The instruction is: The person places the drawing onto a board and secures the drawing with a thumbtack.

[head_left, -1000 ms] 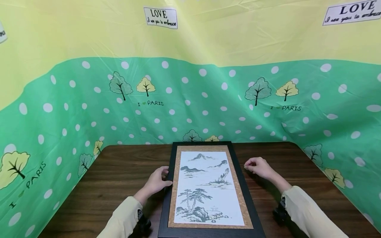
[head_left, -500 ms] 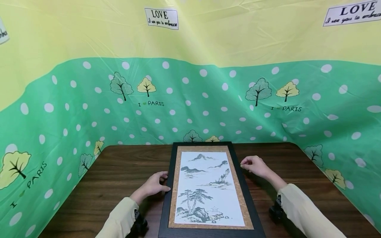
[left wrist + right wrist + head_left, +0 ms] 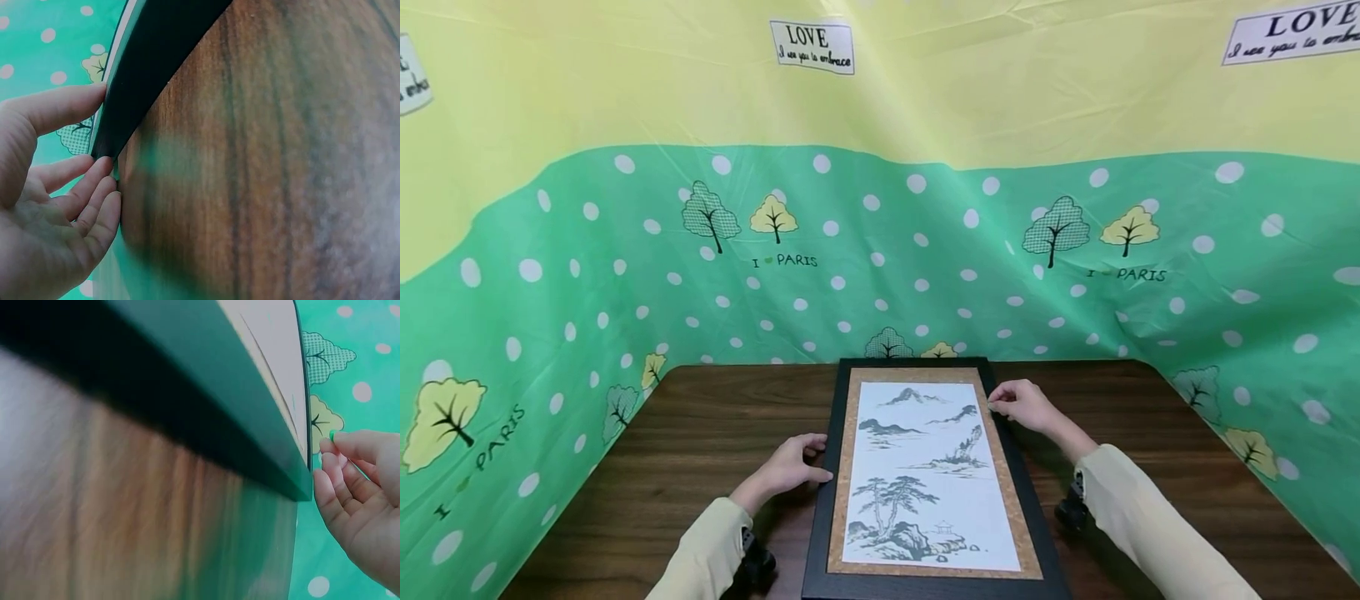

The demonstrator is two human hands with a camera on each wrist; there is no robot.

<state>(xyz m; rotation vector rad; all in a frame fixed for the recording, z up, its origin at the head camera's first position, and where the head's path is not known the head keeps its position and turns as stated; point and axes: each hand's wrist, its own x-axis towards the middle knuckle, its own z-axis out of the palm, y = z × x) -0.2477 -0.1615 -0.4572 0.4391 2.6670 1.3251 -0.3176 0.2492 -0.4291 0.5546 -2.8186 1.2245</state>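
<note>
Frame is laid on the surface, print inside; left side is touched by left hand, fingers loosely spread. Small green item is pinched by right hand near upper right border. Print-fixing step seems in hand; careful placement at print's corner probably called for

We've got a frame on the table, picture inside, cloth behind; left hand at its left, small object in right hand at right.

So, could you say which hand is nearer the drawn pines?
The left hand, at the frame's left edge beside the pines; the right hand is at the right edge.
</note>
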